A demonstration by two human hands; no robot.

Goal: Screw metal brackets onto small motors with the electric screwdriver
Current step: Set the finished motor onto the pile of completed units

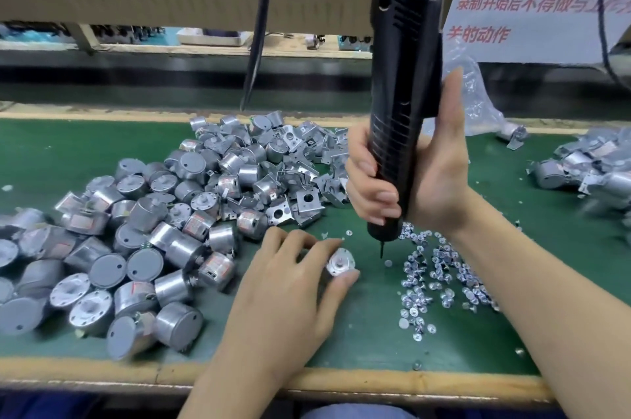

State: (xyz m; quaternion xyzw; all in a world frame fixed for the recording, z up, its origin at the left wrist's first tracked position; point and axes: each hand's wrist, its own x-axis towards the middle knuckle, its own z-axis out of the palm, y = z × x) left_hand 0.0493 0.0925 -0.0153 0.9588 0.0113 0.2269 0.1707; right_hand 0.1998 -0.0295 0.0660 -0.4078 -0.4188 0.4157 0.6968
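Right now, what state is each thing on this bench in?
Left hand: holding one motor on the mat.
Motor: shaft up, no bracket fitted.
Right hand: gripping the electric screwdriver.
Electric screwdriver: upright, bit down, beside the motor.
Spare motors: loose heap.
Brackets: loose heap.
Screws: scattered loose.

The left hand (290,288) lies low with the palm down, thumb and fingers curled round a small motor (340,262). The right hand (420,176) is held higher, fingers wrapped round the upright screwdriver (399,59), thumb pointing up along it.
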